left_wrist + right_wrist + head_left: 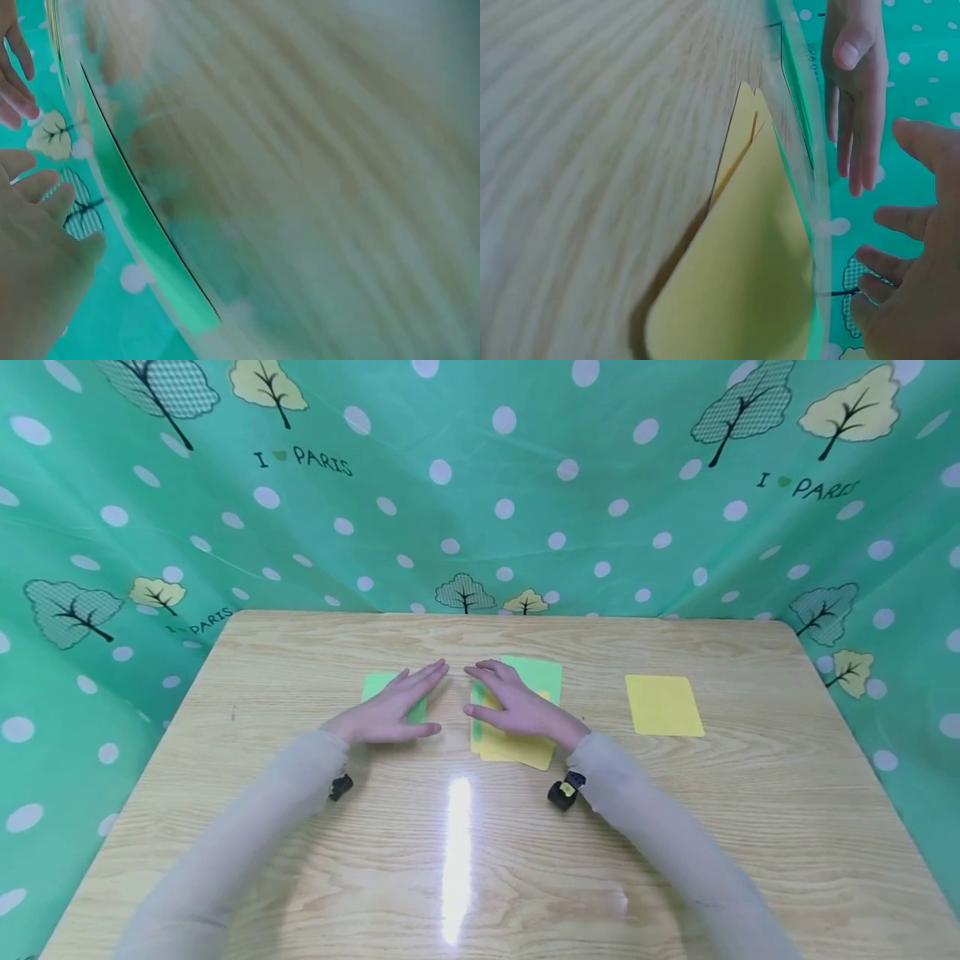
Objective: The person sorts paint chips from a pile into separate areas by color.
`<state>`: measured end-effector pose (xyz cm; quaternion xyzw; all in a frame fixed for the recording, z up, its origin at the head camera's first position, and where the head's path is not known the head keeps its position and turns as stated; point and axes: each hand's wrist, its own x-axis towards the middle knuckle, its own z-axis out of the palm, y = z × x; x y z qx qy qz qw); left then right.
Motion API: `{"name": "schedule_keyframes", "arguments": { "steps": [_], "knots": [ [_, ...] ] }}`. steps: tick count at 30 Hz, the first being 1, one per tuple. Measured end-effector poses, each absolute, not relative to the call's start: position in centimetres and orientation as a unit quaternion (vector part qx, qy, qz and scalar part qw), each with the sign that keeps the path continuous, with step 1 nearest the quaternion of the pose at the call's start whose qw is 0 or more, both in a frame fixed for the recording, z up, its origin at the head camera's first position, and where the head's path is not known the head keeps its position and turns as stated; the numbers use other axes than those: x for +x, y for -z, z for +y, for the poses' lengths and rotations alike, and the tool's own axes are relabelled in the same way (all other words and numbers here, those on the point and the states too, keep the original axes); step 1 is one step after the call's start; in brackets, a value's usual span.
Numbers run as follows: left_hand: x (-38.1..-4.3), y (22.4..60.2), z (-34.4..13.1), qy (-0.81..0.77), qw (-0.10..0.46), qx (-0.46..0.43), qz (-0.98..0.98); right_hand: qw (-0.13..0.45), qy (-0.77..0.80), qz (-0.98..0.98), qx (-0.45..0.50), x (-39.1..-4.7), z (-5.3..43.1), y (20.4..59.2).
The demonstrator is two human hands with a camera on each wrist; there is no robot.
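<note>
My left hand (393, 706) is spread over a green square card (377, 684), hiding much of it. In the left wrist view that green card (142, 232) lies flat below the fingers. Opposite, my right hand (517, 703) stretches over a loose pile of overlapping cards, a green card (542, 672) at the back and yellow cards (517, 748) in front. From the right wrist, the top yellow card (742, 262) shows a slightly lifted edge with a shadow, and my right hand (919, 262) is above it. Both hands hold nothing, their fingertips facing each other with a gap between.
Off to the right, a single yellow square card (664, 706) lies flat on the wooden table (750, 827). A green dotted curtain (502, 485) hangs behind and beside the table. A bright strip of reflected light runs down the middle of the tabletop. Each wrist wears a small black camera.
</note>
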<state>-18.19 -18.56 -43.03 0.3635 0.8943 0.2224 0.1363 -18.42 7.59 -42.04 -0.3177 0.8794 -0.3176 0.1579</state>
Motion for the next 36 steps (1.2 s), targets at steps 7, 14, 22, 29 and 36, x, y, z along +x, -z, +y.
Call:
{"name": "schedule_keyframes", "arguments": {
  "steps": [7,14,22,29,36],
  "knots": [
    [-18.4,43.1,-16.4,-0.218,0.126,0.385,0.888,0.146,0.316,0.885,-0.310,-18.0,9.4,42.0],
    [-18.1,42.7,-14.7,-0.213,0.135,0.393,0.884,0.152,0.328,0.883,-0.300,-17.3,11.4,41.8],
    [-18.3,42.6,-12.7,-0.187,0.139,0.419,0.878,0.143,0.309,0.892,-0.297,-16.5,13.7,42.3],
    [-18.5,42.7,-11.2,-0.139,0.149,0.431,0.879,0.139,0.298,0.896,-0.299,-15.6,14.9,42.2],
    [-18.3,43.1,-10.1,-0.111,0.164,0.448,0.872,0.123,0.295,0.895,-0.312,-14.7,16.0,42.6]
  ]
}}
